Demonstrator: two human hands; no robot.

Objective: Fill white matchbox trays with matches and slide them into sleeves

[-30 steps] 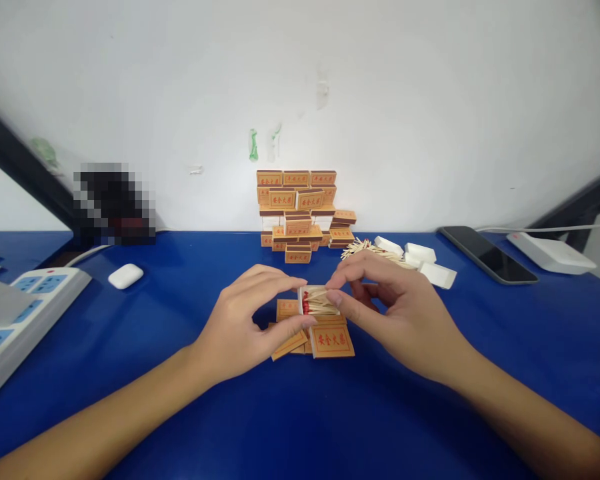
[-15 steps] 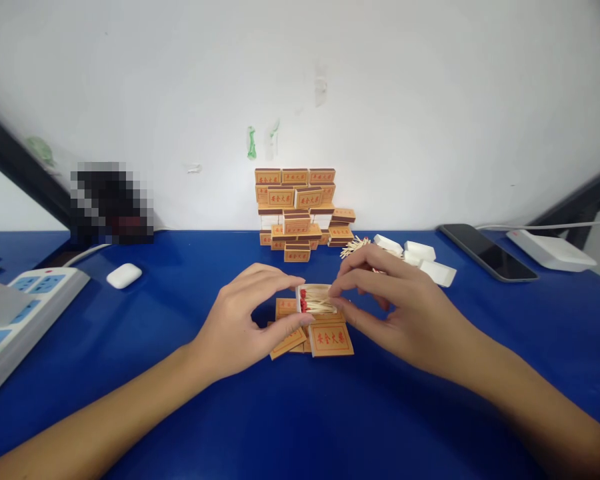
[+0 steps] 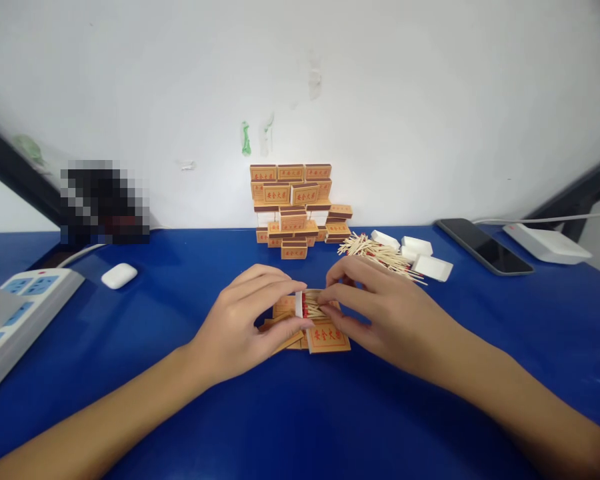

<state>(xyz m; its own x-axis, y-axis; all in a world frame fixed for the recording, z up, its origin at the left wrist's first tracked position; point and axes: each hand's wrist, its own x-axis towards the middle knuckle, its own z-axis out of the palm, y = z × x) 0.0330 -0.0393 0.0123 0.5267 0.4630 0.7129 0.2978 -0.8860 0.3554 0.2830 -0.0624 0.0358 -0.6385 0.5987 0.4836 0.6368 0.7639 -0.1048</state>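
My left hand and my right hand meet over a small white matchbox tray filled with red-tipped matches. Both hands pinch it, the left at its left end, the right at its right end. Under it lie several flat orange matchbox sleeves with red print on the blue table. Part of the tray is hidden by my fingers.
A stack of orange matchboxes stands against the white wall. To its right lie loose matches and white empty trays. A phone and a white box sit far right; a white earbud case and power strip are left.
Both hands have lowered the match-filled tray toward the sleeves on the table, and my right fingers have closed in further over its right end.
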